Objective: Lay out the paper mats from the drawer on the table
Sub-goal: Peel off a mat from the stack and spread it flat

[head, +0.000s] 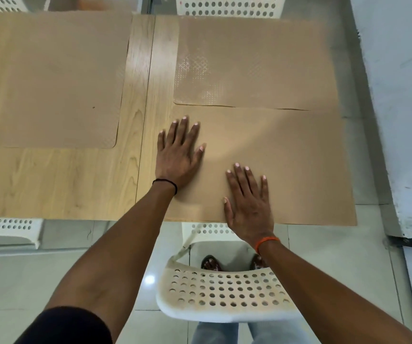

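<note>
A: Where's the near paper mat [286, 165] sitting?

B: Flat on the right half of the bench [135, 120]. Its long axis runs left to right, and its near edge hangs just over the bench's front edge. Its far edge meets the far right mat [257, 63], touching or slightly overlapping it; I can't tell which.

A: And the hands?

B: Both lie palm-down on that mat. The left hand [178, 151] is at its left edge, farther out over the bench. The right hand [248, 202] is closer to the body, near the front edge. Neither grip is clamped on anything: fingers spread apart and pressed flat.

A: So which way does the mat lie from them?

B: Most of it stretches off to the right of both hands, so the right hand is nearer the uncovered span. I'd judge this as smoothing or squaring the sheet; a nudge away from the body would bring the overhang onto the bench.

A: Anything else around?

B: A third mat [58, 80] on the left half, well apart, and a white perforated chair [224, 291] below the hands.
</note>
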